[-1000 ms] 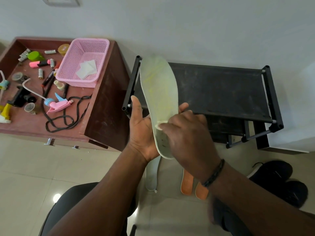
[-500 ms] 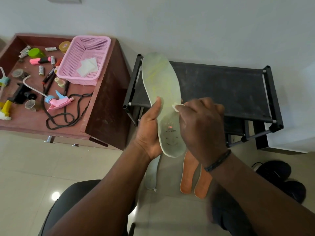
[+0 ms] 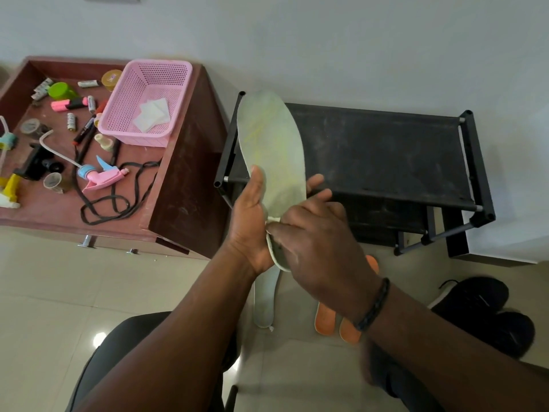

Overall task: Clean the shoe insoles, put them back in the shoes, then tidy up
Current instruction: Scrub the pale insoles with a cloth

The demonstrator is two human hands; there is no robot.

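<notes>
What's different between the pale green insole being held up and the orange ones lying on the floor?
The pale green insole is held upright in the left hand while the right hand wipes its heel end with a white wipe; the orange insoles lie flat on the floor, untouched. The green one shows almost whole; the orange pair is largely hidden behind the right forearm. Both have the same elongated foot shape.

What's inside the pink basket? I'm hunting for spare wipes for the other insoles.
Inside the pink basket, a few white square wipes or pads lie overlapped on its floor. Nothing else shows, though its near wall hides the closest strip of floor.
</notes>
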